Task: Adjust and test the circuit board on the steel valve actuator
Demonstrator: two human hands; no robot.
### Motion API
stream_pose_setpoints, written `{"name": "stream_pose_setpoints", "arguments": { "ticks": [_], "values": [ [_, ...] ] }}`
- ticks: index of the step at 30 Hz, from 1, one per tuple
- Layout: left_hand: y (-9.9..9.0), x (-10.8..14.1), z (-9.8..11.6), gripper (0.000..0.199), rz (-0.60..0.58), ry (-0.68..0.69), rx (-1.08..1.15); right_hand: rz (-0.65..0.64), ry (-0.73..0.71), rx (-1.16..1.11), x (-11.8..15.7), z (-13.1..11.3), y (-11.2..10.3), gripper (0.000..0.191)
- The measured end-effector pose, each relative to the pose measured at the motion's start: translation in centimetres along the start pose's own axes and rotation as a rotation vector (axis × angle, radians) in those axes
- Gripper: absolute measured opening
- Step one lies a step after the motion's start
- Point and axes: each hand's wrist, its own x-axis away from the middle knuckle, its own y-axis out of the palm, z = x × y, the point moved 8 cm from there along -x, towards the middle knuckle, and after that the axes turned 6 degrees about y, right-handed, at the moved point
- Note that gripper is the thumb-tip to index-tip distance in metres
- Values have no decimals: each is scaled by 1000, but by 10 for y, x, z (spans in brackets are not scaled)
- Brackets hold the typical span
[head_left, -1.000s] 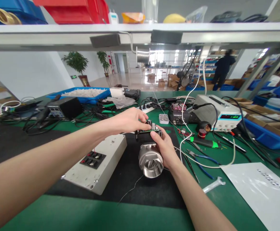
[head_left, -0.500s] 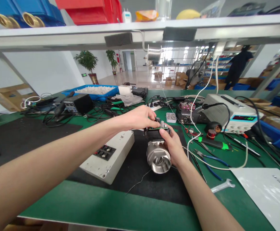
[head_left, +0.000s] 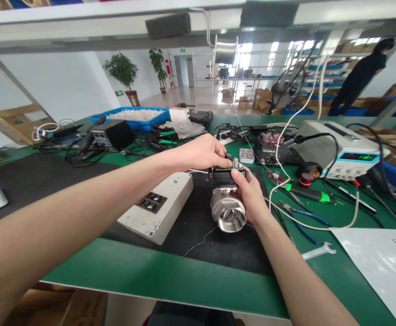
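Observation:
A steel ball valve point(head_left: 230, 210) with a black actuator base point(head_left: 225, 180) on top stands on the black mat, its threaded opening facing me. On the actuator sits a green circuit board with small upright components point(head_left: 237, 164). My right hand point(head_left: 248, 190) is wrapped around the right side of the actuator and valve, its thumb on the board's near edge. My left hand point(head_left: 206, 151) reaches over from the left, fingers pinched together at the board's top. Whatever is between those fingertips is hidden. Left of the valve lies a light box point(head_left: 176, 194) with black terminals.
Pliers point(head_left: 301, 215), an open-end wrench point(head_left: 320, 250) and a white sheet point(head_left: 371, 267) lie to the right. Behind them stands a power supply point(head_left: 340, 149). A small tray of screws point(head_left: 246, 155) and tangled cables sit beyond the valve. A solder spool point(head_left: 225, 50) hangs overhead; a person point(head_left: 363, 77) stands far back.
The camera view has tilted down, so the bench appears higher in the picture and the shelf's contents have mostly left it. Both hands keep their places at the valve.

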Motion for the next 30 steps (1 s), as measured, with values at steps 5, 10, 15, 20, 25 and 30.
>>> {"name": "stream_pose_setpoints", "arguments": {
  "ticks": [5,10,15,20,25,30],
  "values": [
    [-1,0,-1,34,-27,-9,-10,-7,-6,-29,1,-3,3,61],
    [1,2,-1,35,-52,-18,-2,39,19,-9,0,1,-1,65],
    [0,0,4,34,-78,10,-30,38,12,-10,-1,1,-1,66],
    [-5,-4,7,33,-96,75,-63,65,18,3,0,1,-3,70],
    [1,-1,6,32,-202,49,-8,65,0,22,2,1,-4,67],
    [2,3,10,32,-193,46,-9,88,8,44,2,2,-5,68]
  ]
}}
